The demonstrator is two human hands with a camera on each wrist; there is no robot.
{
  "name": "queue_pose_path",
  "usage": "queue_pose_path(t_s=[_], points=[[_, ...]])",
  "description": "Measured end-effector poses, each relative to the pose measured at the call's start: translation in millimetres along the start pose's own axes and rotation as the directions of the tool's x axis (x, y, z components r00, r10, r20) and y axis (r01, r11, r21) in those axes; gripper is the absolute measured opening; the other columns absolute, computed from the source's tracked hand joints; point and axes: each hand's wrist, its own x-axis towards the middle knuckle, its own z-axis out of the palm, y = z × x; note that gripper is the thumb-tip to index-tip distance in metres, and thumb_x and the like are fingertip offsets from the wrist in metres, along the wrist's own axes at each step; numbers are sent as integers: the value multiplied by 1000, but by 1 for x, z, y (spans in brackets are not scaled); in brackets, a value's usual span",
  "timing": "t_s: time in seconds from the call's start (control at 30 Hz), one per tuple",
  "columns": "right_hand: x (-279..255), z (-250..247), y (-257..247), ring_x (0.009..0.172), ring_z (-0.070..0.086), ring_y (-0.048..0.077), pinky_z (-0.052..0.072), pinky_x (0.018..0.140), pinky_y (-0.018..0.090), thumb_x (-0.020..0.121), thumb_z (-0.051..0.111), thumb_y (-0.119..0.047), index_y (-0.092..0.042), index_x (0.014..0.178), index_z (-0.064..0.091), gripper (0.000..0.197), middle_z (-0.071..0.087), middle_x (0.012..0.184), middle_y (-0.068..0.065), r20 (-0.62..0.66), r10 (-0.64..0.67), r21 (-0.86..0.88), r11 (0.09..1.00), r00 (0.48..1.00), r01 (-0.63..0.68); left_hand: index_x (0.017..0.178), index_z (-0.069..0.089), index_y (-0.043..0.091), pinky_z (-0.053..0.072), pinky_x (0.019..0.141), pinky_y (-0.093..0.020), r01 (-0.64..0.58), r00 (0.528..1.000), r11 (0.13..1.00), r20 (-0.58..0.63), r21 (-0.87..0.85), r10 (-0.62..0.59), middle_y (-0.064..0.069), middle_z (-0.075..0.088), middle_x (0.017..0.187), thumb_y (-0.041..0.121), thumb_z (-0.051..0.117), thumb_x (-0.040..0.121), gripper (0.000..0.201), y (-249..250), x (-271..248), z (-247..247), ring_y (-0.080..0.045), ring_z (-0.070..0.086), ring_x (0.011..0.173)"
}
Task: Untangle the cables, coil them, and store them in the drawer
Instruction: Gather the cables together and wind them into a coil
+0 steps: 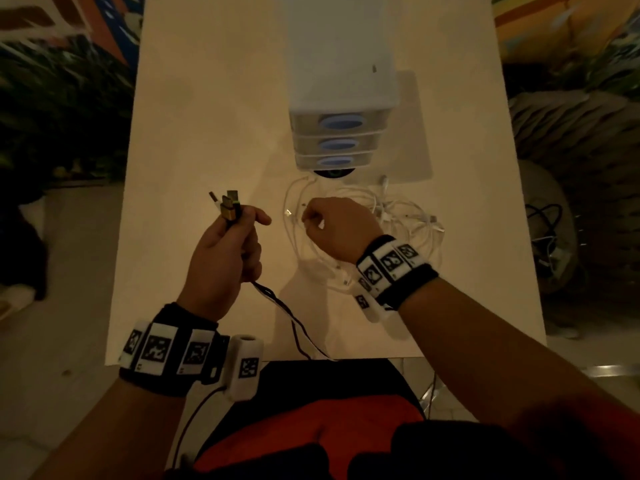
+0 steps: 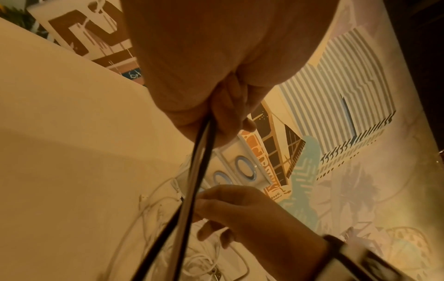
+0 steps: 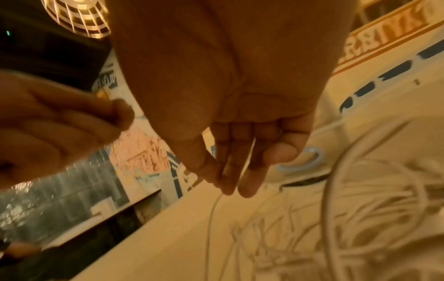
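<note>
With dark cables (image 1: 294, 323) clenched in the left grip (image 1: 221, 258) and a white strand (image 3: 211, 218) pinched by the right grip (image 1: 332, 230) at frame centre, the white tangle (image 1: 398, 216) could be knotted tighter by pulling.

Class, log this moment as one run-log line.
left hand: grips dark cables | right hand: pinches white cable | drawer unit: shut

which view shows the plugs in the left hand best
The head view: the plugs stick up clear above the left hand. The left wrist view shows only their black cables leaving the fist; the right wrist view shows only blurred curled fingers.
</note>
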Motion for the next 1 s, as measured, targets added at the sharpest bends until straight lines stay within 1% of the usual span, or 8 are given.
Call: queue_pose_path(t_s=[0.17,0.43,0.53,0.6,0.67,0.8,0.9,1.0], points=[[38,23,-3,108,63,30,44,80,34,97,52,-35,-18,118,62,29,66,119,5,199,150,-255,962,968,-97,95,60,10,14,47,-26,15,1000,1000,-2,-5,-15,2,21,62,22,39,109,28,-9,-6,-9,-12,14,50],[50,27,0,99,63,30,40,72,34,91,58,-40,-15,107,63,30,66,108,7,165,197,-292,946,966,-144,94,64,10,18,46,-23,26,1000,1000,2,-1,-26,3,22,60,21,39,108,30,-14,-8,-20,-12,14,49],[41,13,1,87,56,23,39,72,33,89,61,-43,-18,99,62,27,63,96,2,112,187,-116,978,976,-174,94,64,10,19,45,-23,32,999,999,13,6,-32,3,22,60,22,39,108,31,-12,-7,-20,-12,14,49],[31,2,7,82,54,22,39,72,33,89,63,-39,-18,90,59,22,61,89,2,67,119,16,993,991,-121,95,65,10,21,45,-22,34,999,999,23,32,-35,4,22,60,23,39,109,32,-10,-6,-19,-12,15,49],[16,-10,14,79,54,20,42,73,35,89,65,-35,-17,87,59,20,62,88,2,-6,47,103,994,999,-46,100,65,9,24,44,-22,34,999,997,32,74,-36,5,25,59,25,39,109,32,-9,-3,-15,-11,18,48],[-16,-35,17,74,54,10,39,72,26,94,65,-30,-20,92,61,11,64,92,-9,-122,10,218,976,992,17,116,68,13,27,45,-24,-3,998,987,69,163,-8,5,28,58,29,40,108,33,-7,2,0,-11,22,48],[-37,-55,17,84,66,12,48,77,25,99,60,-25,-21,96,58,5,71,93,-5,-165,30,406,913,986,40,117,68,18,26,46,-27,-53,991,972,133,230,23,1,27,59,32,41,108,32,-3,5,18,-14,22,49],[-54,-80,21,75,70,18,54,70,29,106,49,-18,-10,104,56,11,74,88,6,-195,93,632,773,976,52,114,68,19,28,47,-28,-96,982,951,182,293,43,-3,27,60,34,42,107,30,-1,6,35,-16,25,50]])
